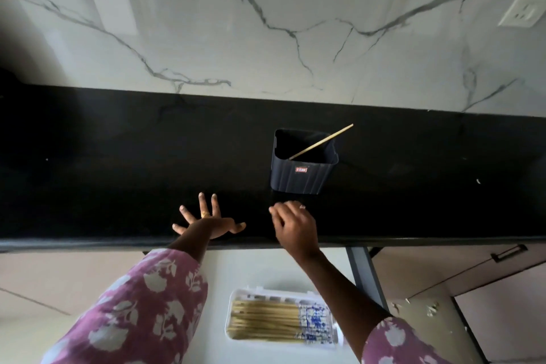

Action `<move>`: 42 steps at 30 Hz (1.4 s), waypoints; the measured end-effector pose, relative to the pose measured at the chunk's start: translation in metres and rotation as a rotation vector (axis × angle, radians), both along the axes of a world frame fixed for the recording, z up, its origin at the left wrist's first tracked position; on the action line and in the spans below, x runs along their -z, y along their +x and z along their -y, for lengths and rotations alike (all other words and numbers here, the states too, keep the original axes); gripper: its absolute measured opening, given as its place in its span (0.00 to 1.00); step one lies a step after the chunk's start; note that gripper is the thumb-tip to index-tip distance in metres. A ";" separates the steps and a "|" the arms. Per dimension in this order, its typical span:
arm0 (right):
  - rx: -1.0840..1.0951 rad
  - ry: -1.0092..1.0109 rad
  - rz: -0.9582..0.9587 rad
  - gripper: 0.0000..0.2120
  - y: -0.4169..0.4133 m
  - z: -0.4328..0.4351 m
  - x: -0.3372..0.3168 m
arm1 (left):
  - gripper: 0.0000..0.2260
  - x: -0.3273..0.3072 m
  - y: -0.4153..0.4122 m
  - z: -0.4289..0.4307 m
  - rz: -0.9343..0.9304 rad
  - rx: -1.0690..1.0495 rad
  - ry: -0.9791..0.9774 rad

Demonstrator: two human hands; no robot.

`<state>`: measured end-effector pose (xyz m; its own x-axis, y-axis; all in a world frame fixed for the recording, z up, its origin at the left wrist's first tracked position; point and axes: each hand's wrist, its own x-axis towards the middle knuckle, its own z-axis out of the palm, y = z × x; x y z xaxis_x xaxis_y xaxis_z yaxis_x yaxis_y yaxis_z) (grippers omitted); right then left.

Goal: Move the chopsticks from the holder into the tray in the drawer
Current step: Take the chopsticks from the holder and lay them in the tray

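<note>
A dark blue ribbed holder (298, 174) stands on the black counter (118, 156). One pale chopstick (322, 141) leans in it, its tip pointing up to the right. Below the counter edge, a white tray (233, 331) lies in the open drawer (266, 269) and holds several chopsticks (266, 320) with blue-patterned ends. My left hand (208, 220) rests flat on the counter with fingers spread. My right hand (294, 226) hovers just in front of the holder, fingers loosely curled, holding nothing.
A white marble wall (266, 23) rises behind the counter, with a power socket (521, 10) at the far right. A cabinet front with a black handle (508, 253) sits to the right of the drawer.
</note>
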<state>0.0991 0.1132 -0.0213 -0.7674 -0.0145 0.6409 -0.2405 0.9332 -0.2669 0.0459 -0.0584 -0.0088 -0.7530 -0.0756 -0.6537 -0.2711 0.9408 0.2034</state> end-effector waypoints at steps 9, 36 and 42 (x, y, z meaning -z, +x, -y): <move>0.484 -0.671 0.079 0.10 -0.092 -0.037 -0.104 | 0.42 0.000 -0.005 0.001 0.024 0.005 0.015; 0.747 -1.200 0.495 0.15 -0.161 -0.096 -0.111 | 0.47 0.010 -0.003 0.001 -0.030 -0.018 0.029; 0.693 -1.141 0.380 0.14 -0.157 -0.087 -0.115 | 0.47 0.009 -0.004 0.001 -0.025 -0.010 0.027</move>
<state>-0.0575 0.2006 0.0938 -0.5309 0.8218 -0.2069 0.4354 0.0551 -0.8985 0.0418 -0.0598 -0.0182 -0.7681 -0.0659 -0.6369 -0.2752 0.9321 0.2353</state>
